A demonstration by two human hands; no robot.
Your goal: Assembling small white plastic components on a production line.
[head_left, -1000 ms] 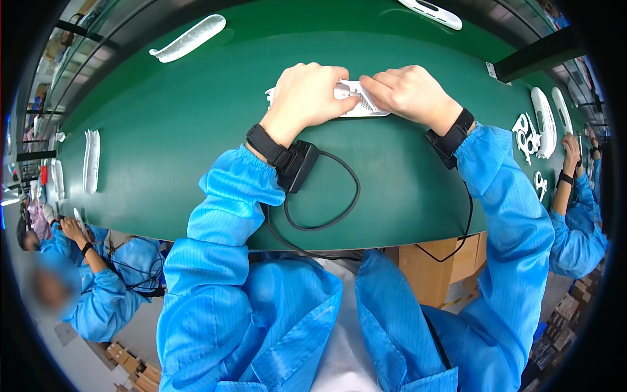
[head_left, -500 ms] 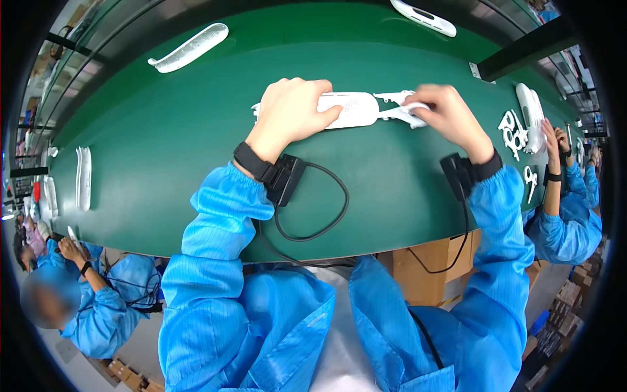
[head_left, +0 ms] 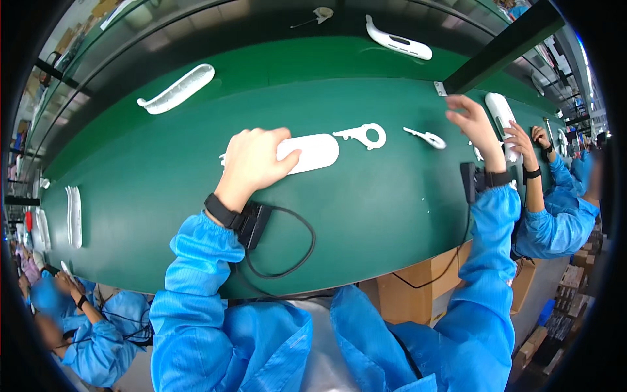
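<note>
While the left hand [head_left: 253, 160] clasps a white shell [head_left: 317, 153], the right hand [head_left: 475, 128] hovers empty; it curls loosely.

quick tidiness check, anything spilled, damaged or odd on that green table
Tiny white specks lie on the green tabletop, left of the black wrist device below the right hand. They look like stray debris, but are too small to identify. No damage stands out.

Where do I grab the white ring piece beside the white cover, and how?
I'd pinch the white ring piece by its round rim, coming from the right. The ring looks flat, with an open hole to pinch through; its thin stem points left, toward the white cover under the left hand.
</note>
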